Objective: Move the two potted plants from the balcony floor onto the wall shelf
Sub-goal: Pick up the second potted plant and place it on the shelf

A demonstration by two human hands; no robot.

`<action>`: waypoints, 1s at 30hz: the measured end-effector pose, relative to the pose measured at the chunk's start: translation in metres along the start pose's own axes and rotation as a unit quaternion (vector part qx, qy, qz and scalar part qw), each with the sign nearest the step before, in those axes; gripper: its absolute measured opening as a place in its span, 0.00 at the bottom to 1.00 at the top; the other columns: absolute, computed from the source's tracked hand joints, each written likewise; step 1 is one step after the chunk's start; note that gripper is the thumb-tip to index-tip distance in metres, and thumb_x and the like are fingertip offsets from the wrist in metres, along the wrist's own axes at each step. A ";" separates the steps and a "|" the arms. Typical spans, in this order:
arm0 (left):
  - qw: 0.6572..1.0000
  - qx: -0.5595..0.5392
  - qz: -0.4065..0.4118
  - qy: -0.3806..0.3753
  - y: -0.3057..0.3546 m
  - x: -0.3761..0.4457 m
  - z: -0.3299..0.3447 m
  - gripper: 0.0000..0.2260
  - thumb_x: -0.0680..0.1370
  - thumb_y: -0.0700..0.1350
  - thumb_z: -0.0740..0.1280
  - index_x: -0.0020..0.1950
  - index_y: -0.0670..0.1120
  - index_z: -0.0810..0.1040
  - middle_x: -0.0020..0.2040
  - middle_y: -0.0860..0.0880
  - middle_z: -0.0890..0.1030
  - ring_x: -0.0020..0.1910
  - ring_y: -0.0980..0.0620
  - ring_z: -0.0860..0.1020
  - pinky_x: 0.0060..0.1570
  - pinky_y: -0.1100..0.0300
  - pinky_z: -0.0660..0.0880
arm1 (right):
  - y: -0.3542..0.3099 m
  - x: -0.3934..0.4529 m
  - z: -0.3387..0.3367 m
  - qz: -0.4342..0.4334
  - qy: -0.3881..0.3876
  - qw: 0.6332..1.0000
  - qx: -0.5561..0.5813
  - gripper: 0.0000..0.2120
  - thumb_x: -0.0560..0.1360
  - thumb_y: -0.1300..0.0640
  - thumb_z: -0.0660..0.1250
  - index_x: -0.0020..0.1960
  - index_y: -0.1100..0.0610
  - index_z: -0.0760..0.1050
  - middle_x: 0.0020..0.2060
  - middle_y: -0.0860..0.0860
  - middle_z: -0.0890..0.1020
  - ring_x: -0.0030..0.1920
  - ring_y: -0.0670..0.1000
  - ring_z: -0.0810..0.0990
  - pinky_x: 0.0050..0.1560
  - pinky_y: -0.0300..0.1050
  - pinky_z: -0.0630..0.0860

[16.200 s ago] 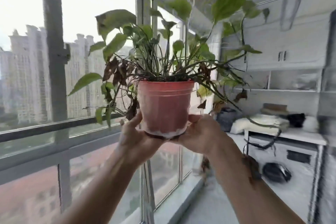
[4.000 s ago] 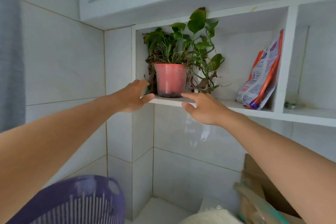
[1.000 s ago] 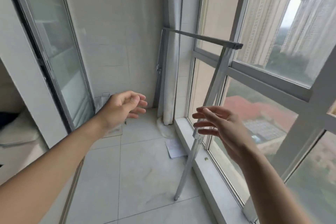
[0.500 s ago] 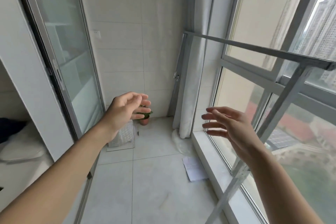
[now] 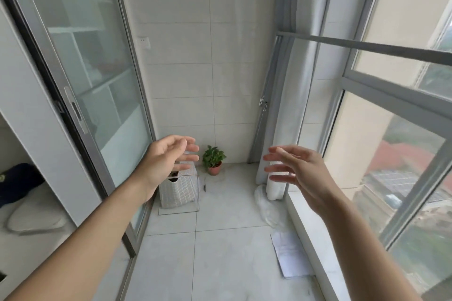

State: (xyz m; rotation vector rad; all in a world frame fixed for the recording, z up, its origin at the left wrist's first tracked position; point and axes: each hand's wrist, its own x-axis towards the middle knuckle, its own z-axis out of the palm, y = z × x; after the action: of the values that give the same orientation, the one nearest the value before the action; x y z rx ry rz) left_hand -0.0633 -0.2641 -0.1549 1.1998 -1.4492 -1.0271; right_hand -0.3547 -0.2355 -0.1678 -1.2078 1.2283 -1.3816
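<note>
A small green plant in a reddish pot [image 5: 214, 162] stands on the tiled balcony floor at the far wall. My left hand [image 5: 168, 157] is held out in front of me, fingers apart, with nothing in it. My right hand [image 5: 297, 170] is raised beside it, also spread and empty. The pot shows in the gap between the two hands, well beyond them. The wall shelf and the first potted plant are out of view.
A white gridded basket [image 5: 179, 190] in a wire frame stands left of the pot. A sliding glass door [image 5: 80, 85] runs along the left. A rolled white curtain [image 5: 285, 110], a metal bar [image 5: 367, 47], the window sill [image 5: 315, 247] and a sheet of paper [image 5: 289, 254] are on the right.
The view has swung left and down the balcony, so the small pot at the far wall is now fully visible between my hands. Both hands stay raised and empty.
</note>
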 end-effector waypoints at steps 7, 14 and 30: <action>0.999 0.008 -0.016 0.039 -0.009 0.106 0.016 0.11 0.84 0.44 0.58 0.59 0.43 0.79 0.55 0.43 0.85 0.52 0.46 0.85 0.50 0.54 0.82 | 0.014 0.126 -0.016 0.019 -0.013 1.000 0.020 0.09 0.80 0.58 0.66 0.55 0.61 0.82 0.47 0.56 0.88 0.47 0.61 0.85 0.45 0.50 0.84; 0.998 0.017 -0.051 0.027 -0.032 0.193 0.048 0.12 0.85 0.44 0.57 0.60 0.42 0.78 0.55 0.44 0.84 0.53 0.46 0.85 0.55 0.49 0.80 | 0.042 0.207 -0.032 0.050 -0.013 0.998 0.024 0.09 0.81 0.57 0.66 0.55 0.60 0.83 0.47 0.54 0.88 0.45 0.56 0.87 0.46 0.51 0.83; 0.998 -0.023 -0.042 -0.036 -0.091 0.476 0.063 0.12 0.84 0.45 0.59 0.59 0.44 0.80 0.55 0.44 0.85 0.52 0.47 0.85 0.59 0.42 0.78 | 0.069 0.455 -0.033 0.060 0.056 0.997 0.003 0.09 0.79 0.56 0.67 0.53 0.60 0.83 0.46 0.56 0.88 0.44 0.58 0.87 0.45 0.51 0.82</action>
State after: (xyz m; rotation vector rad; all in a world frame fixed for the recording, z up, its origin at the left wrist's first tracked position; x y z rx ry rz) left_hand -0.1370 -0.7464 -0.1816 1.2101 -1.4330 -1.1657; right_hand -0.4398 -0.6885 -0.1929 -1.0476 1.3517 -1.3773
